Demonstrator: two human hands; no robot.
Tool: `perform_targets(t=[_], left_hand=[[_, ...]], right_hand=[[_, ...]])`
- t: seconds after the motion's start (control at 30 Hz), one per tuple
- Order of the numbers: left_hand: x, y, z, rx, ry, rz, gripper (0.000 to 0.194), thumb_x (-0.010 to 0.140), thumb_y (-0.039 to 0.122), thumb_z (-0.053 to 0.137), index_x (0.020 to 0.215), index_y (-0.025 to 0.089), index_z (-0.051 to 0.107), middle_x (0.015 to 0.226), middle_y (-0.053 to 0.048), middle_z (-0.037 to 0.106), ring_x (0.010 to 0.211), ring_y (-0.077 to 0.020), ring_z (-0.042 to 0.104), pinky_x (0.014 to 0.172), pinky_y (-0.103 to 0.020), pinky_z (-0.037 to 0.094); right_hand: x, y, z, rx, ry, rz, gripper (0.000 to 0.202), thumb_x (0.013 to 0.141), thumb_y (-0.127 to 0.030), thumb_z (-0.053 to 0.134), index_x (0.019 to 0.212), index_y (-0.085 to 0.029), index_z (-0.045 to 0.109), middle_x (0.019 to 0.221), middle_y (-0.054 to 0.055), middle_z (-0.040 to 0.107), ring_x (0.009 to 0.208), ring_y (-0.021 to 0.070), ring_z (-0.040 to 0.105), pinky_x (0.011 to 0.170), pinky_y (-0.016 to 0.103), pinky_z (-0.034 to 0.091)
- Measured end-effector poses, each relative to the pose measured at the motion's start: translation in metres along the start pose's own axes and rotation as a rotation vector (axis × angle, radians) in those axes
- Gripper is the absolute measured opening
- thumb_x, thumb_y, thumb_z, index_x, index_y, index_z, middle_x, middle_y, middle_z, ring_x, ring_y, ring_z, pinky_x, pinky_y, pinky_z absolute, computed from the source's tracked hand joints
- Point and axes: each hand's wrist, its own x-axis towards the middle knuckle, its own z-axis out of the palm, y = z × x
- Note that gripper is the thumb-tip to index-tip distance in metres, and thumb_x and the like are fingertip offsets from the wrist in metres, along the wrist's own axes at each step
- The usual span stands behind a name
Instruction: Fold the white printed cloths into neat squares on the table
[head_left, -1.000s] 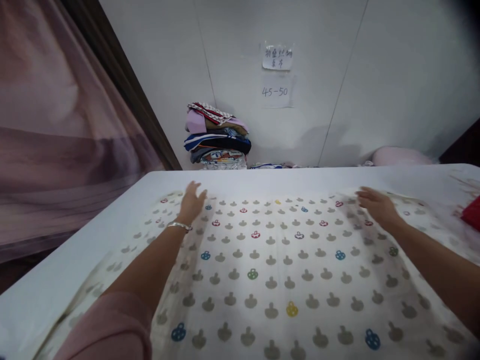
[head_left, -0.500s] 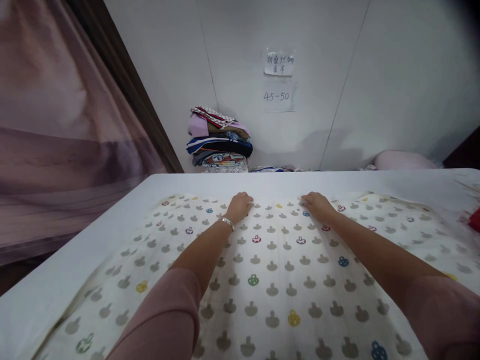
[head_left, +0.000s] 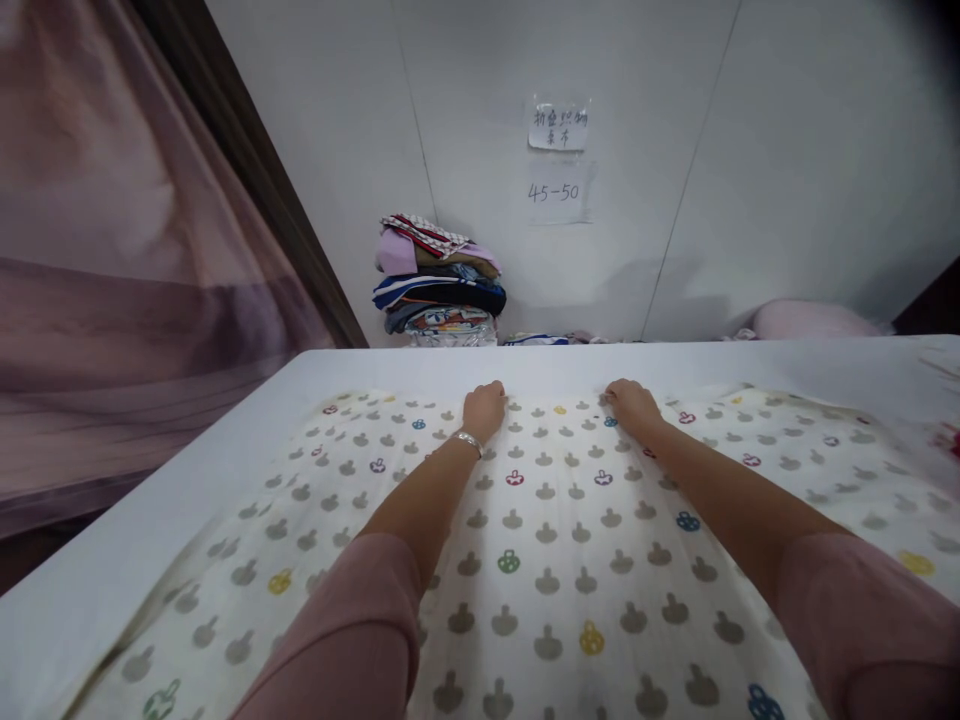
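A person's left hand (head_left: pixel 485 410) and right hand (head_left: pixel 631 408), fingers curled together, touch the far edge of a mushroom-print cloth (head_left: pixel 566 520) spread flat across a white table (head_left: pixel 247 440), near its far edge; whether the fingertips pinch fabric, one cannot tell. Folded fabrics (head_left: pixel 441 280) are stacked beyond the table's far edge.

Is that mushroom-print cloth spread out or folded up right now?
Spread out: the mushroom-print cloth lies broad and mostly flat across the white table, reaching well beyond both hands on either side.
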Motion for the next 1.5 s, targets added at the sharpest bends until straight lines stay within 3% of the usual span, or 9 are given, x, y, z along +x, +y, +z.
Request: perform_targets(t=[0.13,0.27,0.43,0.53,0.73,0.97,1.07,1.23,1.5], left_hand=[[0.0,-0.004,0.006,0.007,0.034,0.022,0.01,0.087,0.023,0.049,0.088,0.019,0.058,0.099,-0.009,0.062,0.101,-0.0238,0.053,0.082,-0.035,0.041],[0.005,-0.013,0.001,0.007,-0.034,0.118,0.018,0.086,0.024,0.05,0.101,0.02,0.059,0.106,-0.007,0.063,0.105,-0.0235,0.052,0.09,-0.038,0.038],[0.017,-0.015,-0.009,0.079,-0.151,0.16,0.017,0.082,0.024,0.054,0.094,0.02,0.065,0.102,-0.007,0.064,0.105,-0.0232,0.053,0.09,-0.035,0.04],[0.019,-0.015,-0.008,0.027,-0.126,0.19,0.014,0.082,0.023,0.053,0.089,0.018,0.065,0.101,-0.008,0.064,0.102,-0.0218,0.054,0.087,-0.032,0.042],[0.011,-0.018,-0.01,-0.105,-0.121,0.114,0.023,0.089,0.031,0.044,0.102,0.021,0.06,0.095,-0.006,0.068,0.09,-0.0208,0.061,0.08,-0.03,0.044],[0.015,-0.008,-0.012,-0.179,-0.215,0.131,0.038,0.084,0.05,0.052,0.109,0.024,0.063,0.119,-0.004,0.064,0.107,-0.0223,0.058,0.092,-0.03,0.042],[0.019,0.001,-0.007,-0.196,-0.238,0.181,0.041,0.08,0.047,0.06,0.111,0.022,0.064,0.123,-0.006,0.062,0.111,-0.0237,0.056,0.095,-0.031,0.042],[0.022,0.014,-0.002,-0.23,-0.218,0.186,0.03,0.078,0.034,0.063,0.103,0.019,0.067,0.111,-0.006,0.066,0.102,-0.0228,0.059,0.089,-0.03,0.044],[0.025,0.016,-0.005,-0.427,-0.175,0.049,0.019,0.077,0.034,0.06,0.085,0.017,0.066,0.078,-0.001,0.066,0.072,-0.0161,0.057,0.066,-0.025,0.042]], right_hand=[[0.005,0.004,0.003,-0.022,-0.019,-0.02,0.026,0.09,-0.02,0.041,0.102,-0.017,0.064,0.108,0.011,0.063,0.101,0.0232,0.055,0.084,0.033,0.04],[0.015,0.012,-0.001,-0.031,-0.125,-0.082,0.031,0.089,-0.021,0.044,0.115,-0.019,0.061,0.117,0.012,0.059,0.105,0.025,0.054,0.084,0.034,0.04],[0.027,0.016,-0.006,-0.013,-0.17,-0.09,0.021,0.086,-0.023,0.051,0.099,-0.018,0.066,0.104,0.012,0.063,0.096,0.0242,0.056,0.077,0.032,0.041],[0.026,0.019,-0.005,0.028,-0.158,-0.128,0.019,0.088,-0.024,0.048,0.092,-0.018,0.065,0.102,0.01,0.063,0.096,0.0215,0.055,0.078,0.029,0.04],[0.02,0.028,-0.006,0.114,-0.127,-0.12,0.028,0.093,-0.029,0.036,0.098,-0.018,0.061,0.098,0.009,0.066,0.087,0.0189,0.058,0.072,0.026,0.04],[0.025,0.026,-0.012,0.244,-0.179,-0.086,0.028,0.087,-0.028,0.043,0.103,-0.019,0.064,0.105,0.008,0.067,0.092,0.0204,0.059,0.075,0.027,0.042],[0.026,0.019,-0.014,0.248,-0.241,-0.087,0.033,0.083,-0.034,0.052,0.11,-0.02,0.064,0.109,0.009,0.067,0.095,0.0221,0.06,0.078,0.029,0.043],[0.027,0.004,-0.011,0.247,-0.226,-0.105,0.026,0.08,-0.034,0.057,0.098,-0.02,0.068,0.104,0.008,0.068,0.094,0.0231,0.06,0.075,0.028,0.042],[0.032,0.005,-0.005,0.278,-0.154,-0.103,0.024,0.088,-0.031,0.045,0.087,-0.018,0.065,0.091,0.007,0.068,0.083,0.0182,0.058,0.066,0.025,0.038]])
